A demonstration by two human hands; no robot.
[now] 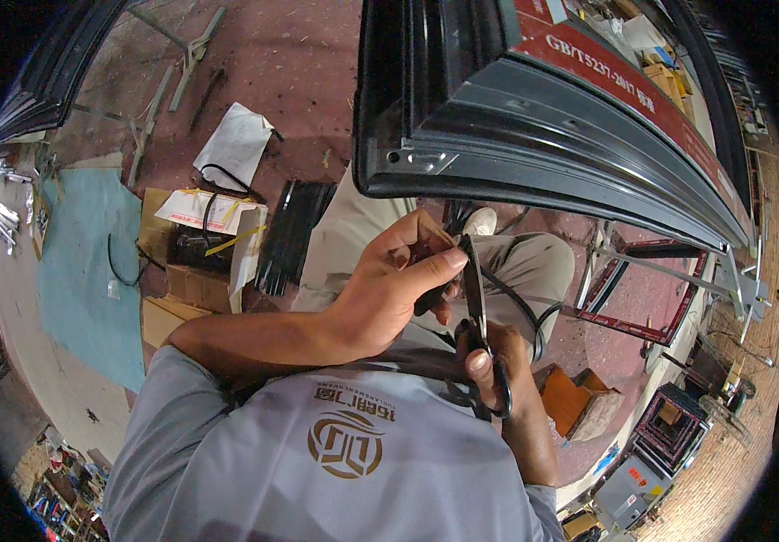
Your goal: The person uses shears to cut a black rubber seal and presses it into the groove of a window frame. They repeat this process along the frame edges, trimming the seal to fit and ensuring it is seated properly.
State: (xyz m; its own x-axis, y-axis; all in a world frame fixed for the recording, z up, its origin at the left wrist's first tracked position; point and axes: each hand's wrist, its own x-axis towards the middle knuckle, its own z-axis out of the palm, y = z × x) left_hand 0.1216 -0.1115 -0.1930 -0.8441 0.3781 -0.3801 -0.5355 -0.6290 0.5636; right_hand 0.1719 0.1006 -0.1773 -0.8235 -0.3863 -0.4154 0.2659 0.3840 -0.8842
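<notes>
My left hand (pixel 394 280) is closed, pinching the end of a black rubber strip between thumb and fingers. The strip (pixel 509 291) curves off to the right over my knee. My right hand (pixel 498 357) grips a pair of black-handled scissors (pixel 474 294), with the blades pointing up. Their tips lie against my left thumb, beside the pinched strip end; I cannot tell whether the blades touch the rubber. Just beyond both hands hangs the corner of a dark metal window frame (pixel 489 158), mitred and with a round hole near its end.
An open cardboard box (pixel 200 280) stands left on the floor, with black profiles (pixel 295 237) beside it. White paper (pixel 236 144) and a blue-green sheet (pixel 91 262) lie farther left. To the right are a smaller red-and-black frame (pixel 642 336) and a brown block (pixel 575 397).
</notes>
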